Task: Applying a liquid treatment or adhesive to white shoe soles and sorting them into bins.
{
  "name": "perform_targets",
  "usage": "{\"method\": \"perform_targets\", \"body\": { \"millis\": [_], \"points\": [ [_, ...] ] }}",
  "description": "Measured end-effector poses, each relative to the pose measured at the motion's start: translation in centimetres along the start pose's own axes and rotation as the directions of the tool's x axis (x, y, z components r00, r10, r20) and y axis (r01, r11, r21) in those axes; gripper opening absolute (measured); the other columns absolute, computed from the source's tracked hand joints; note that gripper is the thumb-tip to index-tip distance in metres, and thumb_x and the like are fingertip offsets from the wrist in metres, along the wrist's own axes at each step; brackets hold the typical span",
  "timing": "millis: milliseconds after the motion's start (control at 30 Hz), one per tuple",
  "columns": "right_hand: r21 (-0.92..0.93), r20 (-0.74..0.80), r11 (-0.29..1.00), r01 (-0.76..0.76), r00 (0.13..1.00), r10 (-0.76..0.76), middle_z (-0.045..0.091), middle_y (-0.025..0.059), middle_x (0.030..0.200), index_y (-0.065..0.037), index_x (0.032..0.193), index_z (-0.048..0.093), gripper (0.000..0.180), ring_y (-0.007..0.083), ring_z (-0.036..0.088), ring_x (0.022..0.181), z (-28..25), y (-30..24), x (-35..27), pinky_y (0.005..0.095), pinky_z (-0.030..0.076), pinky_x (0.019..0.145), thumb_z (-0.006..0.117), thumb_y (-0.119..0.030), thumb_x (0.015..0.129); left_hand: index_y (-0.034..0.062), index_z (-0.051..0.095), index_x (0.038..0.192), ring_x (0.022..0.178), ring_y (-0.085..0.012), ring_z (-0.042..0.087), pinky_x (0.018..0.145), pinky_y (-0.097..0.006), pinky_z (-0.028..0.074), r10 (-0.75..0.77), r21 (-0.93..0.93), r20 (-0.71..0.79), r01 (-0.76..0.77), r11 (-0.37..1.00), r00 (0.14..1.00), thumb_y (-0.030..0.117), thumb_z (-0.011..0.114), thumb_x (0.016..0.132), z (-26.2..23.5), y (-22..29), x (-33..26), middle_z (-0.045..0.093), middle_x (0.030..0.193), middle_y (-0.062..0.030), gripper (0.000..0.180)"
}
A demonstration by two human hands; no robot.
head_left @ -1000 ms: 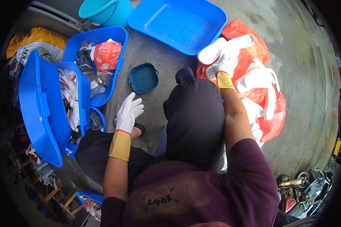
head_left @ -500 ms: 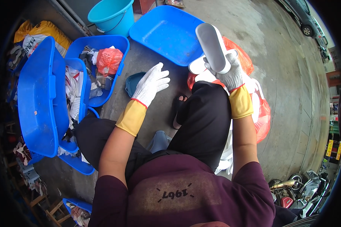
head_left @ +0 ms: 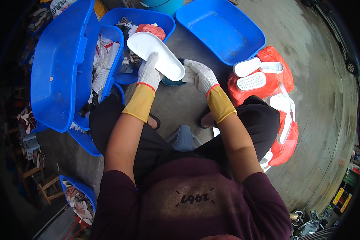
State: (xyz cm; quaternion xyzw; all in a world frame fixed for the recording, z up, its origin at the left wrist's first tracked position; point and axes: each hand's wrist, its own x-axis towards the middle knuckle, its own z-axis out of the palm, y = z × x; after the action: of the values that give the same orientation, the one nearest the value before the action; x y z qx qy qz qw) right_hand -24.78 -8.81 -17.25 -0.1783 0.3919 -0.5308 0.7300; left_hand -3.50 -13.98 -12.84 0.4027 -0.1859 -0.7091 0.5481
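My left hand (head_left: 150, 71), in a white knit glove with a yellow cuff, grips a white shoe sole (head_left: 155, 53) by its near edge, thumb on top. The sole is tilted, its broad face up. Close by the sole's right end is my right hand (head_left: 201, 75), gloved the same way, fingers stretched out toward it and holding nothing that I can see. Beneath the hands, a dark teal container (head_left: 173, 83) on the floor is partly hidden. More white soles (head_left: 251, 81) lie on a red plastic bag (head_left: 279, 57) to the right.
Blue tubs (head_left: 51, 96) stand to the left, some holding white and dark scraps. A flat blue tub (head_left: 222, 34) sits ahead, beside a turquoise bucket (head_left: 166, 7). Another red bag (head_left: 286, 150) lies by my right knee, and a grey stool (head_left: 184, 138) is between my legs.
The white sole has passed from my right hand to my left and moved leftward. My right hand has come in from the red bags to the middle. My view has shifted.
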Motion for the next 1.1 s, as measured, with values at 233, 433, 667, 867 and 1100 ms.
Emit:
{"method": "perform_targets", "body": {
  "millis": [233, 433, 667, 867, 1100],
  "points": [
    [-0.975, 0.018, 0.204, 0.093, 0.939, -0.343, 0.076, 0.0119, 0.120, -0.021, 0.130, 0.073, 0.037, 0.0299, 0.073, 0.111, -7.8, 8.2, 8.6, 0.0406, 0.058, 0.094, 0.063, -0.011, 0.095, -0.0027, 0.050, 0.149, 0.121, -0.0259, 0.065, 0.102, -0.038, 0.052, -0.084, 0.304, -0.128, 0.119, 0.945, 0.988, 0.019, 0.066, 0.100, -7.1, -1.4, -1.1, 0.064, 0.134, -0.0153, 0.056],
    [-0.885, 0.322, -0.405, 0.230, 0.931, -0.175, 0.069, 0.0120, 0.126, -0.015, 0.120, 0.072, 0.029, 0.0312, 0.068, 0.112, -7.9, 13.6, 15.2, 0.0435, 0.056, 0.092, 0.059, -0.015, 0.094, 0.0003, 0.055, 0.147, 0.117, -0.0229, 0.066, 0.101, -0.037, 0.052, -0.282, 0.449, -0.302, 0.397, 0.800, 0.911, 0.026, 0.069, 0.099, -8.2, -2.9, -0.8, 0.068, 0.128, -0.0121, 0.056],
    [-0.741, 0.410, -0.605, 0.292, 0.910, -0.063, 0.059, 0.0079, 0.136, -0.020, 0.121, 0.073, 0.031, 0.0262, 0.058, 0.124, -9.7, 16.6, 17.6, 0.0435, 0.050, 0.095, 0.062, -0.021, 0.092, 0.0092, 0.048, 0.152, 0.120, -0.0234, 0.065, 0.101, -0.040, 0.055, -0.418, 0.319, -0.266, 0.488, 0.812, 0.869, 0.015, 0.062, 0.102, -10.4, -5.0, -0.1, 0.062, 0.133, -0.0107, 0.052],
    [-0.945, 0.321, -0.157, 0.286, 0.902, -0.288, 0.069, 0.0108, 0.132, -0.020, 0.128, 0.073, 0.036, 0.0368, 0.067, 0.113, -13.9, 15.5, 18.5, 0.0470, 0.054, 0.099, 0.064, -0.015, 0.093, 0.0002, 0.054, 0.146, 0.120, -0.0221, 0.064, 0.102, -0.037, 0.051, -0.369, 0.392, -0.259, 0.446, 0.805, 0.893, 0.023, 0.065, 0.098, -7.2, -5.3, 0.4, 0.065, 0.132, -0.0128, 0.054],
    [-0.093, -0.150, 0.992, -0.084, 0.986, 0.069, 0.074, 0.0089, 0.116, -0.003, 0.134, 0.069, 0.032, 0.0205, 0.070, 0.095, -6.4, 8.4, 14.3, 0.0360, 0.059, 0.089, 0.060, -0.018, 0.107, -0.0002, 0.058, 0.141, 0.117, -0.0228, 0.066, 0.100, -0.038, 0.053, -0.268, 0.518, -0.190, 0.328, 0.790, 0.945, 0.023, 0.068, 0.097, -10.0, -6.6, 1.9, 0.068, 0.128, -0.0131, 0.050]
  ]
}}
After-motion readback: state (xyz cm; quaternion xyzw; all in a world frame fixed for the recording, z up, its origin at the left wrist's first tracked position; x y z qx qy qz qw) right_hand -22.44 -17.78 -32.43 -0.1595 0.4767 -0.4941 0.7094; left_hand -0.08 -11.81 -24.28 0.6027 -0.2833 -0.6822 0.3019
